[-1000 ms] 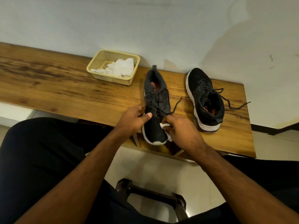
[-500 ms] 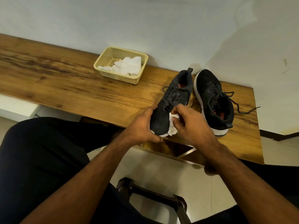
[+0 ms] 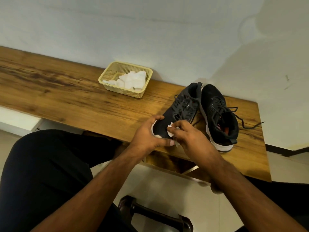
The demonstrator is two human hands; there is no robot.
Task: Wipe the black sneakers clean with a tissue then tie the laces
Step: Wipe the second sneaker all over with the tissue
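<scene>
sneaker under work [image 3: 175,114]: black, lying at the near edge of the wooden bench [image 3: 66,97], toe toward the person, heel away and tilted toward the right. long axis runs from the hands diagonally up and right, ending against the second sneaker [image 3: 217,114].

left hand [image 3: 147,136]: fingers curled round the toe end, thumb along the underside, holding the shoe steady. right hand [image 3: 189,136]: fingers bent, pinching a small white tissue [image 3: 170,131] and pressing it against the toe upper. part of the tissue shows below the hand near the white sole edge. both hands are at the toe; neither is near the laces.

judgement: wiping step in hand, at the toe only. the remaining upper lies away from the right hand along the shoe's axis, so the next stroke would travel up and right toward the lacing. the left hand is the anchor and is nearer the sole rim.

laces on both sneakers appear loose; those of the second sneaker trail onto the bench at the right. second sneaker stands upright just beside the first, touching near the heel, its toe pointing away.

cream basket [image 3: 147,72] with spare white tissues sits well apart, against the wall.
</scene>
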